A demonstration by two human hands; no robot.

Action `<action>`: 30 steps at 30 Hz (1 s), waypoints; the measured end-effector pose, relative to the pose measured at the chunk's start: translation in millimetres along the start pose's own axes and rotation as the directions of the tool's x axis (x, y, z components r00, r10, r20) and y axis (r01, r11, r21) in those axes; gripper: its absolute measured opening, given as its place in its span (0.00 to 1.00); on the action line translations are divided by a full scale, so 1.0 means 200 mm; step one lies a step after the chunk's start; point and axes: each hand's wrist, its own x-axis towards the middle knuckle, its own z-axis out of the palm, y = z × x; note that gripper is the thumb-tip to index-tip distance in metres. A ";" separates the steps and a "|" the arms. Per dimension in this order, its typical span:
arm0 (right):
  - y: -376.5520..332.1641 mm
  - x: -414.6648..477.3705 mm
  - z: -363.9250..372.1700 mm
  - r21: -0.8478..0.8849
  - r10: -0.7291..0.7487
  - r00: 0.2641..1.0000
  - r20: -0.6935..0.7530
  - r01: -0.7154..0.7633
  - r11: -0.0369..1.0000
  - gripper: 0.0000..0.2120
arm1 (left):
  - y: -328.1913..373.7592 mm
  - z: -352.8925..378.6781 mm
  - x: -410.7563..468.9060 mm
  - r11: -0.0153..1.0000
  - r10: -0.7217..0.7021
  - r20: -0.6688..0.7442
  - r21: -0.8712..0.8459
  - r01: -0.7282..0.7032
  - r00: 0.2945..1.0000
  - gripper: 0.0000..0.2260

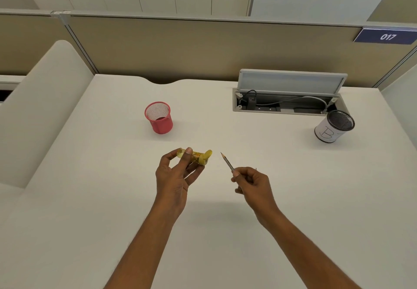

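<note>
Spanning the view: white bench. Open cable tray sits at the far right, with a black mesh cup in a white wrap marked B just in front of its right end. Red mesh cup stands far centre-left. Left hand is above the bench, fingers and thumb curled round a yellow sharpener lying sideways. Right hand pinches a pencil, tip aimed toward the sharpener, near but apart.

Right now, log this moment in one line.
left hand: holds sharpener | right hand: pinches pencil | pencil: apart from sharpener
</note>
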 end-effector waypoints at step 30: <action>0.43 0.21 0.32 -0.697 -0.155 0.961 -0.229 -0.051 0.715 0.07 | 0.00 -0.01 0.01 0.999 -0.043 -0.003 0.015 0.043 0.999 0.13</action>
